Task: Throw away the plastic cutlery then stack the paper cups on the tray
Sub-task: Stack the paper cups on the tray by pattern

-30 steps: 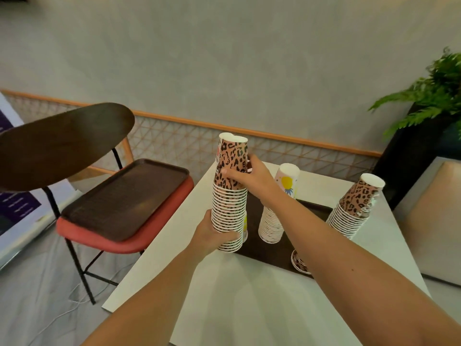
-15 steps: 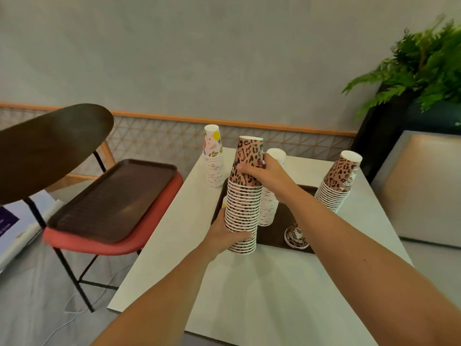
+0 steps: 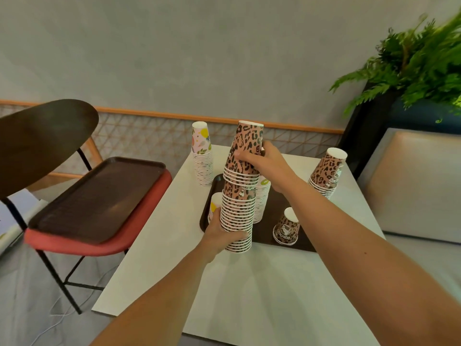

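A tall stack of upside-down leopard-print paper cups [image 3: 239, 203] stands at the front left edge of the dark brown tray [image 3: 272, 221] on the white table. My left hand [image 3: 223, 237] grips the stack near its base. My right hand [image 3: 264, 162] grips the top cups. Behind the stack, a white patterned cup stack [image 3: 262, 198] stands on the tray, partly hidden. A single leopard cup [image 3: 287, 227] sits upside down on the tray. A floral stack [image 3: 202, 156] and a leaning leopard stack [image 3: 326, 173] stand on the table off the tray. No cutlery is visible.
The white table [image 3: 249, 295] has its bare front area toward me. A red-seated chair [image 3: 104, 236] at the left carries a second dark tray [image 3: 99, 198]. A potted fern [image 3: 419, 61] and a beige seat [image 3: 419, 186] are at the right.
The camera view has shifted and closed in; both hands keep their hold on the leopard stack, which stays at the tray's front left. A gap in the stack's middle now shows.
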`<state>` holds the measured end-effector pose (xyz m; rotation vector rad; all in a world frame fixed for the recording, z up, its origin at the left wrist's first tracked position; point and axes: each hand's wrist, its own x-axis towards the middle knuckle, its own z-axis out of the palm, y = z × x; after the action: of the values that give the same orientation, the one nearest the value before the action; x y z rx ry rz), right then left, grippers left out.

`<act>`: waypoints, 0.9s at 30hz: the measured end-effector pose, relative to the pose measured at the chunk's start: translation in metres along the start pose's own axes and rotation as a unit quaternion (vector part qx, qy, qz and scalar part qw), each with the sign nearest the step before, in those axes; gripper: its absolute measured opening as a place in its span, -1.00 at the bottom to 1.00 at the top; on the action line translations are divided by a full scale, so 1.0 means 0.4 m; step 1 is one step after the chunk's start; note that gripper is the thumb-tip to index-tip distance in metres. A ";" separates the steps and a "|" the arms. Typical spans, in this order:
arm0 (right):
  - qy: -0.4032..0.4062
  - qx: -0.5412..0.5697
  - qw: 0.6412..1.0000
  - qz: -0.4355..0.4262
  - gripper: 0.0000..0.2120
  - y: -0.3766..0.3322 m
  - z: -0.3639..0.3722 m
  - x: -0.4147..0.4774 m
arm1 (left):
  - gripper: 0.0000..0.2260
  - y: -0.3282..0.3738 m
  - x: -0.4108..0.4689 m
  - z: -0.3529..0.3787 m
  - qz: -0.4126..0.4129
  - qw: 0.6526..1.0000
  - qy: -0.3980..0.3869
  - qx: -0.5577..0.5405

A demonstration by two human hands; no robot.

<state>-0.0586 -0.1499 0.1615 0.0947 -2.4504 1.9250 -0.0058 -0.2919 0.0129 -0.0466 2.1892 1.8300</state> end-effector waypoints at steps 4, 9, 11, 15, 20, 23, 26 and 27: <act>-0.006 0.004 1.000 -0.008 -0.50 -0.011 -0.030 0.002 | -0.22 0.001 0.002 0.030 0.011 1.000 0.012 -0.007; 0.012 0.038 0.999 -0.019 -0.47 -0.018 -0.064 0.007 | -0.23 0.008 0.000 0.060 0.013 1.000 0.022 -0.012; 0.015 0.064 0.998 -0.022 -0.47 -0.023 -0.073 0.007 | -0.25 0.009 -0.003 0.068 0.011 1.000 0.023 -0.014; 0.045 0.103 0.993 -0.039 -0.52 -0.033 -0.099 0.009 | -0.20 0.005 -0.007 0.078 0.006 0.999 0.029 -0.013; 0.104 0.136 0.983 -0.059 -0.56 -0.056 -0.142 0.008 | -0.23 0.004 -0.011 0.089 0.003 0.999 0.034 -0.015; 0.135 0.153 0.976 -0.070 -0.56 -0.061 -0.178 0.011 | -0.22 0.003 -0.009 0.096 -0.002 0.999 0.039 -0.019; 0.167 0.153 0.971 -0.072 -0.51 -0.050 -0.215 0.010 | -0.21 0.005 -0.005 0.102 0.000 0.999 0.043 -0.026; 0.179 0.149 0.970 -0.073 -0.49 -0.041 -0.227 0.009 | -0.23 0.009 -0.004 0.104 0.003 0.999 0.044 -0.028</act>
<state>-0.0627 -0.0657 0.1992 -0.0617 -1.8687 2.0228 0.0033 -0.2510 0.0106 -0.1351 2.1977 1.9283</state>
